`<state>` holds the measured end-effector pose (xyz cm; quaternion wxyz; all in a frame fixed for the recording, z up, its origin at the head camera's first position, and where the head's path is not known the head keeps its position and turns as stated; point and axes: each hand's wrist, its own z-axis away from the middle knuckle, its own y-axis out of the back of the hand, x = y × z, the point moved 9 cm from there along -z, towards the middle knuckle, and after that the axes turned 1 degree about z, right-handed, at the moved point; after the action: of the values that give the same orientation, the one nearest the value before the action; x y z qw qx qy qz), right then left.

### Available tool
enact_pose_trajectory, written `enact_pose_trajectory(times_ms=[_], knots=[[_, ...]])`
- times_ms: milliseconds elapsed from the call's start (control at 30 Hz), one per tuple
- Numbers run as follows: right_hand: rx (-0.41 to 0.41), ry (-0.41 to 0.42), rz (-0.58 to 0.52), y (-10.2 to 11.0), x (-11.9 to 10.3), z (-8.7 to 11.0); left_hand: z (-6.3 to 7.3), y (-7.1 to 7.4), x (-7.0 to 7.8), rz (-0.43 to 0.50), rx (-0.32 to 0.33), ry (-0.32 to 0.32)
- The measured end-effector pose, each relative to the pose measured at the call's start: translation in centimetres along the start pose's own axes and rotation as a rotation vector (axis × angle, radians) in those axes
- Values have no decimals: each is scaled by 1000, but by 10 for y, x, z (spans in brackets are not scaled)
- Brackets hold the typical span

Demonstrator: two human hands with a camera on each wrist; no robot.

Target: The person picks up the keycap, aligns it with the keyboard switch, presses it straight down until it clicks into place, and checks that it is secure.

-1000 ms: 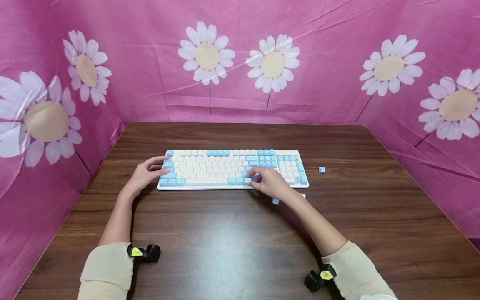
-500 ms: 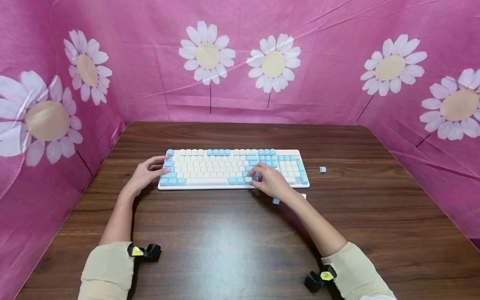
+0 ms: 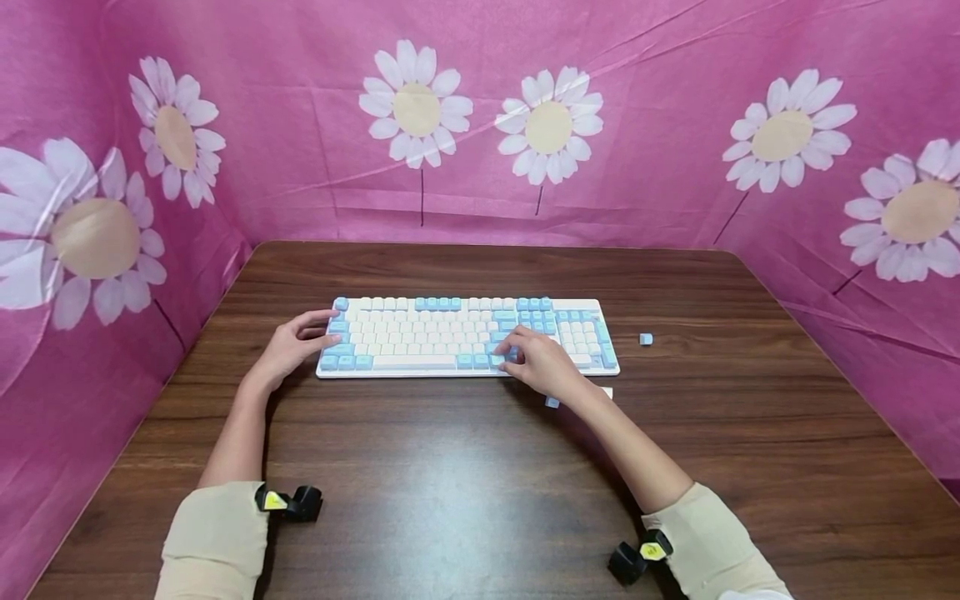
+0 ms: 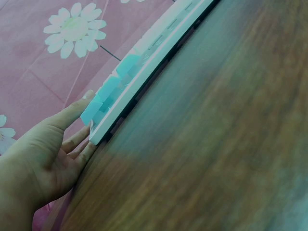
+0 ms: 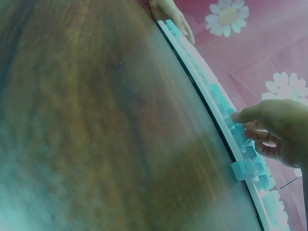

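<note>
Two hands at a white and blue keyboard

The right hand [image 3: 543, 364] has its fingers [image 5: 243, 115] curled onto blue keys low on the keyboard [image 3: 420, 333]; whether they pinch one, I cannot tell. The left hand [image 3: 288, 348] lies relaxed, straight fingers [image 4: 72, 113] touching the keyboard's left end. It sits mid-tabletop [image 3: 465, 492], loose keycaps [image 3: 645, 338] near its right end.

Three views, all sharing the keyboard [image 3: 465, 337].
Head cam: high, looks forward and down over the whole table [image 3: 480, 483]. Left wrist cam: low at table level, close on the keyboard's left end [image 4: 103, 113]. Right wrist cam: low, looks along its front edge [image 5: 216, 115]; far end shows the left hand [image 5: 173, 14].
</note>
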<state>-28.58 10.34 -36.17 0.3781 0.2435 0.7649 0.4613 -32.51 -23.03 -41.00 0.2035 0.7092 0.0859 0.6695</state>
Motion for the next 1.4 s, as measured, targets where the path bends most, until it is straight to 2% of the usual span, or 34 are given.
enact_pose_trajectory(times_ms=[300, 567, 867, 1167, 1400], knots=[[-15, -12, 18, -1, 0, -2, 0, 0, 0, 2, 3, -7], [9, -62, -74, 3, 6, -3, -2, 1, 0, 2, 12, -11], [-14, -117, -203, 1, 13, -4, -3, 1, -1, 7, 17, -17], [11, -237, -262, -1, 23, -4, -1, 2, 1, 8, 6, -9], [18, -266, -261, -3, 23, -2, 0, 1, 1, 10, -9, -4]])
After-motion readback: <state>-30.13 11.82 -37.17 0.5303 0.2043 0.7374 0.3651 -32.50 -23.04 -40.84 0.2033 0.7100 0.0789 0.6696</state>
